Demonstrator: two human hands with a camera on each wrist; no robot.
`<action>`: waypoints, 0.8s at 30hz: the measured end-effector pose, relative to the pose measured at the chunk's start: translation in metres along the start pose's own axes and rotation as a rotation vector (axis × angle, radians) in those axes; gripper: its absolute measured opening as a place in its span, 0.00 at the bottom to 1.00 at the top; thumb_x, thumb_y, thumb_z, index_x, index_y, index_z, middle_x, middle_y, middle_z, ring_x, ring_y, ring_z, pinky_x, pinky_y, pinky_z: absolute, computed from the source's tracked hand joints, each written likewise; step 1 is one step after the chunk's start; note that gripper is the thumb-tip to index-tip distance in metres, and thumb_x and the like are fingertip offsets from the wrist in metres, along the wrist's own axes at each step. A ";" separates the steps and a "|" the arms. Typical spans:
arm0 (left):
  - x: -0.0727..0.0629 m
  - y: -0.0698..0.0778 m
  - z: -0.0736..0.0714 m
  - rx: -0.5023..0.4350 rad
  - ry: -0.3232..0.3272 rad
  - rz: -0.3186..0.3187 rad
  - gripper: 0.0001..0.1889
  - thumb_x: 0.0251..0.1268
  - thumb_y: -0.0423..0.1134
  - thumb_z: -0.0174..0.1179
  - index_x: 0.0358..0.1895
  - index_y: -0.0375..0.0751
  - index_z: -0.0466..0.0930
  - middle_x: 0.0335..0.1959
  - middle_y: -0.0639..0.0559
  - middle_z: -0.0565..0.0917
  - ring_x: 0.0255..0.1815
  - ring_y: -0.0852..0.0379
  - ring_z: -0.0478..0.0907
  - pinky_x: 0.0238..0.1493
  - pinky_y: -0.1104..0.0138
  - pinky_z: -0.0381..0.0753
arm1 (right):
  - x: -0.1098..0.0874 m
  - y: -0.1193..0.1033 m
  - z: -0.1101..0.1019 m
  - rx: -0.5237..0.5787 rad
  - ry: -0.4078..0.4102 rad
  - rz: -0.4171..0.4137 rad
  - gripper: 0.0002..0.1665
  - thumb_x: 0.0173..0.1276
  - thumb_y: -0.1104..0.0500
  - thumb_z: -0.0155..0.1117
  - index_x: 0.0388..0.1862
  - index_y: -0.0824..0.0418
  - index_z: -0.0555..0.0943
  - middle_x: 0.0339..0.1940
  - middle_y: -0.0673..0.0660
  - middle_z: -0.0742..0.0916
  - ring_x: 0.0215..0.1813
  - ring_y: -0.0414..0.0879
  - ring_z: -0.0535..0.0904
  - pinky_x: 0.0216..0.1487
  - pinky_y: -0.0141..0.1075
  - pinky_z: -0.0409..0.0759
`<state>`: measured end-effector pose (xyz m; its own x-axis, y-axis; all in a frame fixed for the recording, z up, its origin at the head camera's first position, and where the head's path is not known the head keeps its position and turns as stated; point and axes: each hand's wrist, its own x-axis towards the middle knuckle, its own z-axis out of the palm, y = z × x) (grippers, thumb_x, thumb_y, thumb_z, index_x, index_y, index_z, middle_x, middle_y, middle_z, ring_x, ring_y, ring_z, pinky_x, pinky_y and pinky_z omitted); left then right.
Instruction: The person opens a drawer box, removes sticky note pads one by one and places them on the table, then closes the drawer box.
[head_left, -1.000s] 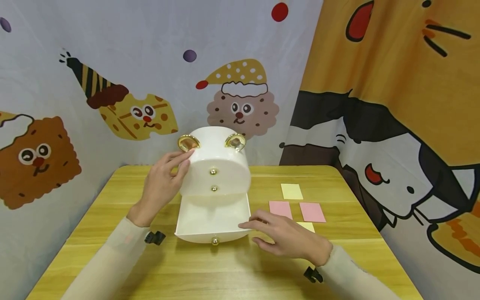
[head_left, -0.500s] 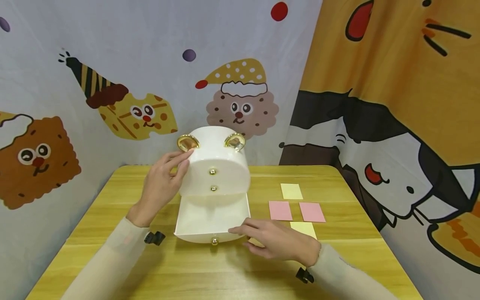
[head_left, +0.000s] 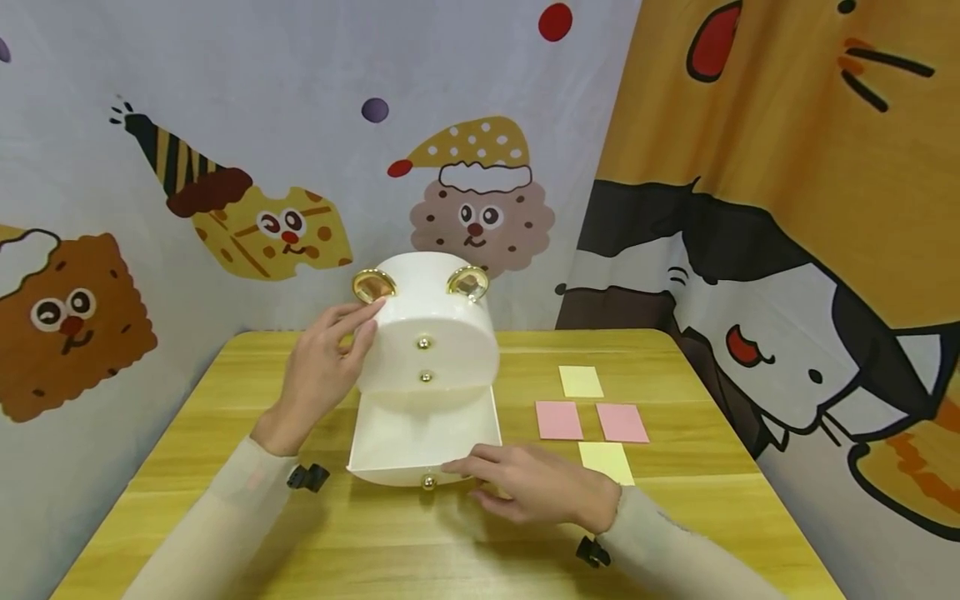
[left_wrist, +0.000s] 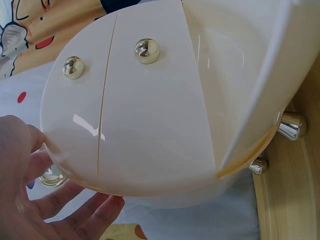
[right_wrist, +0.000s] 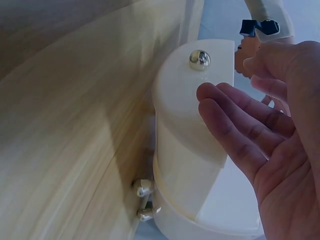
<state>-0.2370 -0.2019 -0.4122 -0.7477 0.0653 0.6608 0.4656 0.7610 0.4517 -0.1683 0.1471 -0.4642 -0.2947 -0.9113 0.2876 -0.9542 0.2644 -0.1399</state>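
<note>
A white mini drawer cabinet (head_left: 435, 312) with two gold ring-shaped ears (head_left: 468, 283) stands mid-table. Its bottom drawer (head_left: 420, 433) is pulled out, its white inside showing. A gold knob (head_left: 428, 482) sits on that drawer's front; two more gold knobs mark the closed drawers above. My left hand (head_left: 318, 367) rests against the cabinet's upper left side, fingertips just below the left ear. In the left wrist view its fingers (left_wrist: 102, 212) lie along the cabinet's edge. My right hand (head_left: 525, 483) reaches over the right part of the drawer front, fingers extended, fingertips close to the knob.
Right of the cabinet lie two pink sticky notes (head_left: 558, 420) and two yellow ones (head_left: 581, 382) on the wooden table (head_left: 225, 400). The nearer yellow one is partly behind my right hand. A cartoon-printed curtain (head_left: 300, 75) hangs behind the table.
My right hand has slid left along the drawer front toward the knob, uncovering more of the near yellow note. My left hand stays on the cabinet, and the drawer has not visibly moved.
</note>
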 end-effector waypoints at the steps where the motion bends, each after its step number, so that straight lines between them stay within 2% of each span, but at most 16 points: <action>1: 0.000 0.000 0.000 -0.001 0.002 0.000 0.20 0.94 0.42 0.64 0.78 0.55 0.89 0.68 0.40 0.91 0.47 0.42 0.92 0.44 0.46 0.99 | 0.001 -0.001 0.001 0.007 -0.009 0.005 0.31 0.83 0.61 0.76 0.81 0.56 0.82 0.50 0.50 0.92 0.31 0.26 0.71 0.35 0.10 0.71; 7: -0.001 0.000 0.000 -0.006 -0.007 -0.001 0.20 0.94 0.43 0.64 0.79 0.55 0.89 0.67 0.39 0.91 0.48 0.42 0.93 0.44 0.45 1.00 | 0.006 -0.008 0.009 0.060 -0.066 0.023 0.33 0.85 0.61 0.74 0.84 0.56 0.79 0.48 0.49 0.93 0.33 0.26 0.75 0.37 0.11 0.76; 12: -0.002 -0.001 0.002 -0.008 -0.007 0.002 0.20 0.93 0.43 0.64 0.79 0.55 0.89 0.67 0.40 0.91 0.50 0.41 0.93 0.44 0.44 1.00 | 0.006 -0.011 0.018 0.082 -0.101 0.034 0.35 0.85 0.61 0.74 0.87 0.58 0.76 0.54 0.51 0.94 0.36 0.26 0.75 0.42 0.12 0.80; 16: -0.002 -0.002 0.002 -0.018 -0.002 0.008 0.20 0.93 0.42 0.64 0.79 0.54 0.89 0.67 0.40 0.91 0.50 0.41 0.93 0.44 0.44 1.01 | 0.008 -0.012 0.027 0.106 -0.101 0.036 0.36 0.85 0.61 0.74 0.87 0.61 0.74 0.55 0.53 0.95 0.36 0.26 0.76 0.43 0.11 0.80; 24: -0.001 -0.003 0.001 -0.020 0.002 0.007 0.20 0.94 0.42 0.63 0.79 0.53 0.89 0.67 0.39 0.91 0.48 0.41 0.93 0.44 0.43 1.01 | 0.013 -0.013 0.036 0.160 -0.144 0.085 0.37 0.89 0.60 0.70 0.90 0.62 0.70 0.44 0.49 0.91 0.34 0.25 0.72 0.40 0.11 0.78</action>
<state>-0.2376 -0.2035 -0.4149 -0.7434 0.0697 0.6652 0.4808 0.7472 0.4589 -0.1579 0.1200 -0.4930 -0.3523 -0.9266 0.1315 -0.9026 0.2993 -0.3093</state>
